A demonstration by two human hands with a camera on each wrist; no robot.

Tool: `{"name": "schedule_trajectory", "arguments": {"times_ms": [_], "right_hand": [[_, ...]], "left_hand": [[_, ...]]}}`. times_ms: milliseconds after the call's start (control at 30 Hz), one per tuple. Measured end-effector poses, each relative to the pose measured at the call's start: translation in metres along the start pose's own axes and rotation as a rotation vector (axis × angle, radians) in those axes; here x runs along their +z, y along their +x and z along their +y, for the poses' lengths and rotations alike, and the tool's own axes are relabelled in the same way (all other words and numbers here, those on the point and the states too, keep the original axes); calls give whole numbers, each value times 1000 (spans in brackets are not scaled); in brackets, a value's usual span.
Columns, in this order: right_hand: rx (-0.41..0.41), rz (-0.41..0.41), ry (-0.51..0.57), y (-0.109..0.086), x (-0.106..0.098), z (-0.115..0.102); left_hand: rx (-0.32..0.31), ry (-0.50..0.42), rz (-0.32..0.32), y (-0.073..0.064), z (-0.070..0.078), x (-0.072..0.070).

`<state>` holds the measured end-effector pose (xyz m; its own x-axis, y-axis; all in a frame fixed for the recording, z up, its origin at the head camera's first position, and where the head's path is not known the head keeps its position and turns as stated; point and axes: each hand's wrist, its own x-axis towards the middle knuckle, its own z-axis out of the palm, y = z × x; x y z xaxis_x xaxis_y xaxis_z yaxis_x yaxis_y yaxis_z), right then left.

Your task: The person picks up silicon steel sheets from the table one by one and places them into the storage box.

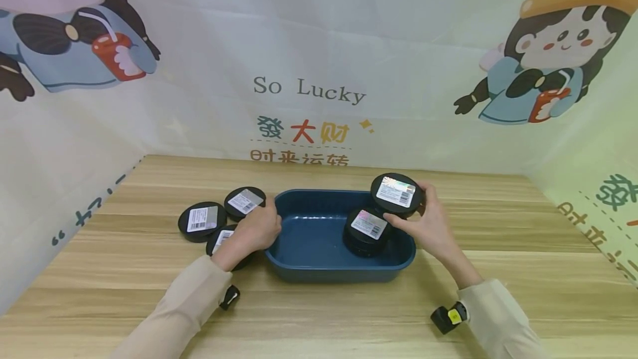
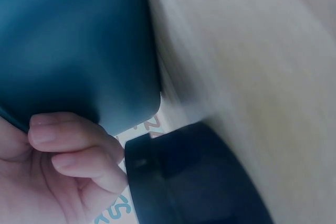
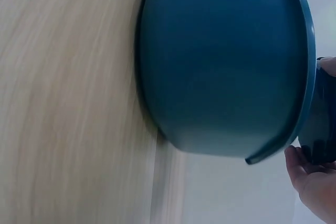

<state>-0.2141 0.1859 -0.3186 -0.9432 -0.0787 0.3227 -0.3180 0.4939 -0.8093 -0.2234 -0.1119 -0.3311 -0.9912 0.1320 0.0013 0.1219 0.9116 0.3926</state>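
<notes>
My left hand (image 1: 259, 227) grips the left end of a blue oval plastic basin (image 1: 329, 275); in the left wrist view its curled fingers (image 2: 79, 135) lie at the basin's rim. My right hand (image 1: 432, 226) holds a round black container (image 1: 396, 194) with a white barcode label, thumb and fingers about its side. It is raised over the basin's back right rim. Inside the basin, on the right, sits another labelled black container (image 1: 369, 224), possibly stacked on one more. In the right wrist view the basin's outer wall (image 3: 226, 66) hides part of the held container (image 3: 320, 124).
Left of the basin, on the wooden table (image 1: 149, 281), lie labelled round black containers: one at the back (image 1: 245, 203), one at far left (image 1: 201, 220), and one at the front (image 1: 219, 240) partly behind my left wrist. A printed cloth (image 1: 209, 98) closes off the back and sides.
</notes>
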Motion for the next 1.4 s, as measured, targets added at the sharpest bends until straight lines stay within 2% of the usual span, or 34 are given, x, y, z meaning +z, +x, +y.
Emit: {"name": "schedule_trajectory", "arguments": {"times_ms": [300, 467, 733, 1400], "right_hand": [[-37, -20, 3, -3, 11, -6], [-46, -13, -57, -6, 16, -8], [-21, -8, -155, -7, 22, -8], [19, -73, -272, -9, 28, -9]], "left_hand": [[3, -1, -3, 0, 1, -1], [1, 1, -4, -1, 1, -1], [6, 2, 7, -1, 0, 0], [19, 1, 23, 0, -1, 1]]}}
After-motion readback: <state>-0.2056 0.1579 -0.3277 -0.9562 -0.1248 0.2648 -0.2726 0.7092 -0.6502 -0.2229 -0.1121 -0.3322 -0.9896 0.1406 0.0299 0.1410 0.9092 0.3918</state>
